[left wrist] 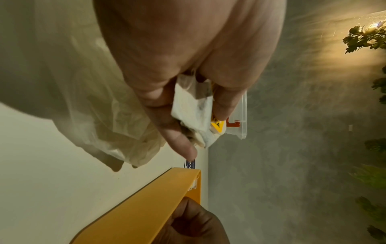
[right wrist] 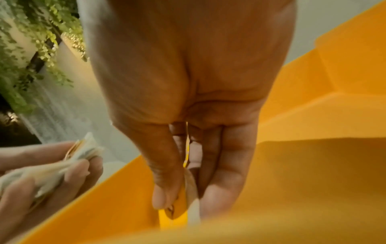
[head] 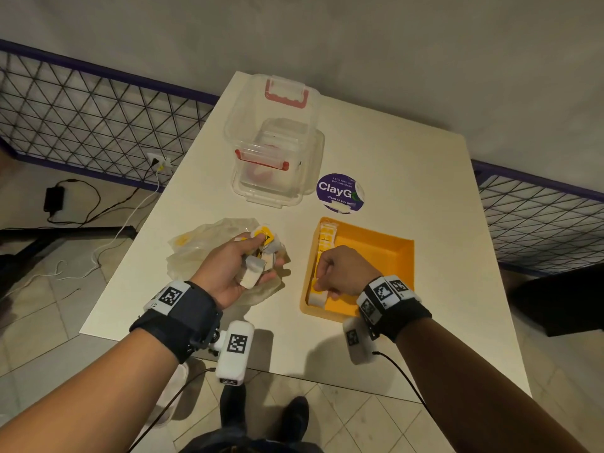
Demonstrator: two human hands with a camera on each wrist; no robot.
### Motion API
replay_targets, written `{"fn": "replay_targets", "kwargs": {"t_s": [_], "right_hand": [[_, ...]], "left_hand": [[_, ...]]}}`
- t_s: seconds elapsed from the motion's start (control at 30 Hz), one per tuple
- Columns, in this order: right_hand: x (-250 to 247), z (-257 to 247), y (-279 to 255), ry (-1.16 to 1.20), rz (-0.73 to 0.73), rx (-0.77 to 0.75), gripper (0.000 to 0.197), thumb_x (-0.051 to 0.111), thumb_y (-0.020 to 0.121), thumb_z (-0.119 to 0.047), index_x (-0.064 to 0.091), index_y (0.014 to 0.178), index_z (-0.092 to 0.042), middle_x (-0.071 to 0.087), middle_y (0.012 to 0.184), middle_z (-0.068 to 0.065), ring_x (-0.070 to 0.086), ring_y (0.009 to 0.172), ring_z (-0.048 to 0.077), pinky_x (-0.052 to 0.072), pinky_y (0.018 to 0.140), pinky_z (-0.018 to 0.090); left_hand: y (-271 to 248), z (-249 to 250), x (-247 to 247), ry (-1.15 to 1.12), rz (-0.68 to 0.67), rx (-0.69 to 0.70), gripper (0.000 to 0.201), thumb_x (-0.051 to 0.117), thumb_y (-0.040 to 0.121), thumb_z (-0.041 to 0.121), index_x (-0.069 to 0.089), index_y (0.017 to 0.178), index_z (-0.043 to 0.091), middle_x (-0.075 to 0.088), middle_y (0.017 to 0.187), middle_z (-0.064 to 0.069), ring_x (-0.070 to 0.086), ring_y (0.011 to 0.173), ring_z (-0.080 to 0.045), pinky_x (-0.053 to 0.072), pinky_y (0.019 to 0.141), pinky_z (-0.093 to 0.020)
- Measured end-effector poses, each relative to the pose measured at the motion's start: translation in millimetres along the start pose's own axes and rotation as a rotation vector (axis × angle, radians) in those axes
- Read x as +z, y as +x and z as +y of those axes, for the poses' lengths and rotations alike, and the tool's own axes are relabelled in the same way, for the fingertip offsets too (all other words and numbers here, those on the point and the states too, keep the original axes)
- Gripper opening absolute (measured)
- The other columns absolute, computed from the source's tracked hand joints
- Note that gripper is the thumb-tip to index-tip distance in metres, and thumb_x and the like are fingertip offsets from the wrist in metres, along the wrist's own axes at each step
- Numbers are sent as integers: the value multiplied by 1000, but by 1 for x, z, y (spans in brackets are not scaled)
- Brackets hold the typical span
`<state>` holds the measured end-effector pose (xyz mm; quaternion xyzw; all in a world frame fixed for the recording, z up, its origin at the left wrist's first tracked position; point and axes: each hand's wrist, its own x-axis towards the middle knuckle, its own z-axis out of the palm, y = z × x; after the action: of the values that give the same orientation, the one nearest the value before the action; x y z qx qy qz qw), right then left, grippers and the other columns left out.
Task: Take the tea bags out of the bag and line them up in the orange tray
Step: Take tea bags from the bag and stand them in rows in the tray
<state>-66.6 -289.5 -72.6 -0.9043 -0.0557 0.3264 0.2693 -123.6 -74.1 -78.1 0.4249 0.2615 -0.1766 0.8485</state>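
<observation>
round purple sticker (head: 340,192) | "ClayG…" | "Let's keep our pantries clean"

Office pantry or break area: ClayGo sticker (head: 340,192) about clean pantries on white table (head: 408,178), tiled floor (head: 39,322), wire partition (head: 98,109)
</observation>
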Motion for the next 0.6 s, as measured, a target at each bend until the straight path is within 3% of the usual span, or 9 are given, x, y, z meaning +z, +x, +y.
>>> {"fn": "replay_targets", "kwargs": {"t_s": [0.17,0.3,0.4,0.6], "right_hand": [[4,-3,5,-84,73,32,19,79,78,-12,60,75,-14,69,59,5,68,53,18,61,69,39],[7,-7,4,-224,144,32,26,82,74,-24,57,80,-17,67,89,4,63,84,22,53,75,35],[8,-8,6,-265,182,58,33,82,75,-31,56,90,-17,65,102,6,61,96,26,54,83,40],[11,-7,11,-273,216,101,37,81,77,-30,62,104,-12,65,108,8,62,101,27,53,82,36]], "left_hand": [[1,-1,-2,-12,24,-14,28,67,92,25,58,117,17,67,114,-15,66,103,-30,58,69,-34],[2,-1,-3,-26,14,-13,28,67,92,25,58,117,17,66,112,-14,66,100,-30,57,72,-35],[2,0,-3,-28,-14,-7,26,64,94,24,56,117,15,66,108,-15,67,93,-30,56,70,-34],[4,-1,-2,-40,-18,-18,32,63,94,24,55,123,15,65,110,-18,65,99,-32,56,69,-35]]}}
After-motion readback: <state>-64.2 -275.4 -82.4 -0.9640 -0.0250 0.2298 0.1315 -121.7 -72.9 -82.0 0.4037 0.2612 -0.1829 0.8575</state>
